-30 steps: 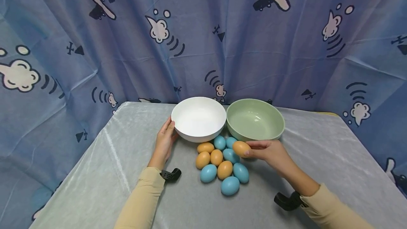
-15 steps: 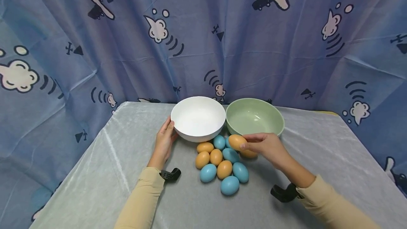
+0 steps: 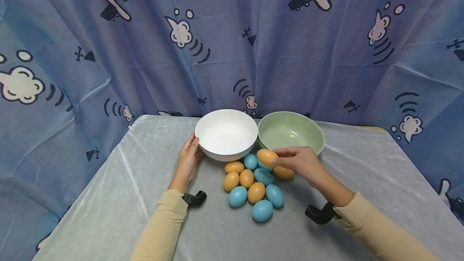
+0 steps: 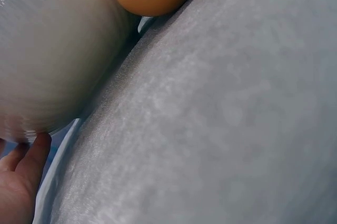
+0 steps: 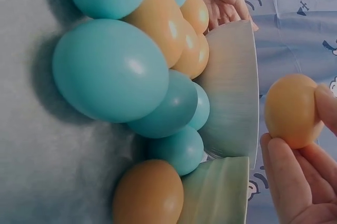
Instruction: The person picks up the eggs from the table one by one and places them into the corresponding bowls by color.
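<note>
1. Right hand [image 3: 301, 162]: thumb and fingertips pinch one orange egg [image 3: 266, 157], parted only by its width.
2. Egg against fingers: it sits at the tips, thumb on one side, fingertips on the other — well clear of the palm.
3. Position: held in the air, over a blue egg [image 3: 264, 165] and before the near wall of the green bowl [image 3: 291, 132] in the head view.
4. Orientation: long axis roughly crosswise in the head view, left end slightly higher (which end is blunter cannot be told).
5. Left hand [image 3: 187, 158]: fingers extended, touching the outer wall of the white bowl [image 3: 226, 134].
6. Comparison of views: the right wrist view shows a gap between the held egg and the cluster of blue and orange eggs [image 3: 256, 192] on the grey cloth [image 3: 108, 196]; the head view alone looks down into both bowls; the left wrist view shows left fingertips [image 4: 42, 140] at the bowl's wall.
</note>
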Motion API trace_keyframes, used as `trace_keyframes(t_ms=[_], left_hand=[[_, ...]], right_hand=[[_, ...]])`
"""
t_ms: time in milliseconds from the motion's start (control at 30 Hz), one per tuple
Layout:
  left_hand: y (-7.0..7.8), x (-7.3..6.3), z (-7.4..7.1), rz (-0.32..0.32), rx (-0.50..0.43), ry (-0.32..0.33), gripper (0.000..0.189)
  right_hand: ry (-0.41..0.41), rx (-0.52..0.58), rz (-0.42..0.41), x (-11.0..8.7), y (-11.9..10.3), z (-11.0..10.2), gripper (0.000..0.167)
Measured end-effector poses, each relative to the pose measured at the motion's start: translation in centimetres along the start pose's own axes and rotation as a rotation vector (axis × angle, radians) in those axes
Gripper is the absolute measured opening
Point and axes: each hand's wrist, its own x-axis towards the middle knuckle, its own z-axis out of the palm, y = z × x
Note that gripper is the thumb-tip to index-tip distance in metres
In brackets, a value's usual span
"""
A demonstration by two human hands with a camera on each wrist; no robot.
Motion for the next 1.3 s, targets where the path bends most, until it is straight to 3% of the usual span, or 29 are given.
trace_keyframes(t_ms=[633, 867, 1300], left_hand=[[-0.2, 0.2, -0.2, -0.008, -0.003, 0.015, 0.063], [-0.1, 0.3, -0.3, -0.01, -0.014, 0.006, 0.061], [-0.1, 0.3, -0.1, -0.01, -0.014, 0.012, 0.061]], right_hand=[[-0.012, -0.028, -0.018, 1.8, -1.8, 1.2, 0.049], [-0.019, 0.056, 0.026, 2.7, -2.4, 1.9, 0.05], [-0.023, 0.105, 0.021, 3.7, -3.6, 2.2, 0.048]])
